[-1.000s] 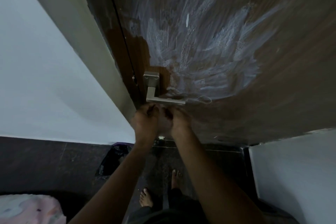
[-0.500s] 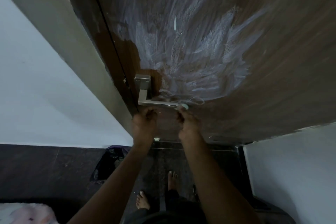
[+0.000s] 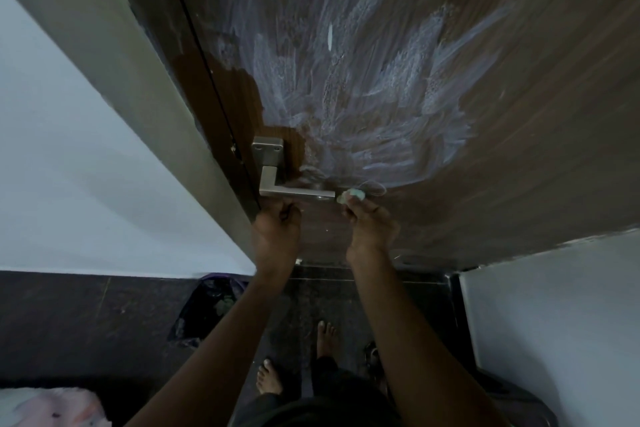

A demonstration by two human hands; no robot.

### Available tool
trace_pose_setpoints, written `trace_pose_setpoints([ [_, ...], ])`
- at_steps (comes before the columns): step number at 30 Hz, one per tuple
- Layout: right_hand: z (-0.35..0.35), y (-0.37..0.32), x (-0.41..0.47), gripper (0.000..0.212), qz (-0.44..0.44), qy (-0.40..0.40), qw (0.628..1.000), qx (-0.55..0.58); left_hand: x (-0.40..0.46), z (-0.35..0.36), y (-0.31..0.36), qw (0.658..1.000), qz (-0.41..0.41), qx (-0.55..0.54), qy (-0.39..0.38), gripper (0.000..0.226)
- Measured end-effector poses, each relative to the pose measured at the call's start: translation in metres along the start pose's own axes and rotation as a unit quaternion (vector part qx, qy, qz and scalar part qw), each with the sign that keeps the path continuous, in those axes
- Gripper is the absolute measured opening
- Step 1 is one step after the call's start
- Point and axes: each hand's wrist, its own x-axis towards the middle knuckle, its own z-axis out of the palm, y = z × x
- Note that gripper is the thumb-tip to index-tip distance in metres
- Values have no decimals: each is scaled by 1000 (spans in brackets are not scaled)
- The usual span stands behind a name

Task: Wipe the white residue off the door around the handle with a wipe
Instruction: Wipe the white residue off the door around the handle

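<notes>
While the two hands were pressed together just under the lever a second ago, they now sit apart on the dark brown wooden door (image 3: pixel 519 166), one at each end of the brushed silver metal lever handle (image 3: pixel 294 191). At 3 o'clock from the lever's free tip, the right hand (image 3: pixel 372 229) pinches a small crumpled pale greenish wipe (image 3: pixel 351 196) between its fingertips, holding it against the door just beside the handle's end; half a second ago the wipe showed at the same spot, and a second ago it was hidden between the hands. At 6 o'clock from the handle's square mounting plate, the left hand (image 3: pixel 277 229) is curled into a loose fist against the door edge, fingers folded in; I cannot tell whether it holds anything. From 12 to 2 o'clock of the handle spreads the broad white streaky residue (image 3: pixel 381 87), looking unchanged across the frames, with a cleaner dark patch of wood beside the plate. On the dark tiled floor (image 3: pixel 86 322) below, at 7 o'clock from the hands, lies a black plastic bag (image 3: pixel 204 308), and the person's bare feet (image 3: pixel 325 336) stand under the arms.
</notes>
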Motion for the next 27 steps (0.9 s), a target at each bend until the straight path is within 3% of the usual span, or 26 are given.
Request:
trace_pose_setpoints([
  [5, 31, 18, -14, 22, -35, -76, 995, -55, -2, 5, 3, 1000, -7, -19, -18, 14],
  [7, 34, 18, -16, 12, -57, -81, 993, -64, -2, 4, 5, 999, -4, -31, -21, 14],
  [9, 28, 12, -13, 6, -67, -66, 993, -66, 0, 4, 6, 1000, 3, -22, -20, 14],
  [15, -9, -3, 8, 20, -48, 32, 998, -14, -5, 15, 11, 999, 16, 7, -48, 16],
  [22, 18, 6, -8, 15, -83, -64, 994, -34, -5, 18, 17, 998, 34, 2, -48, 17],
  [27, -16, -14, 9, 18, -111, 52, 992, -8, -6, 21, 18, 998, 25, 15, -56, 16],
])
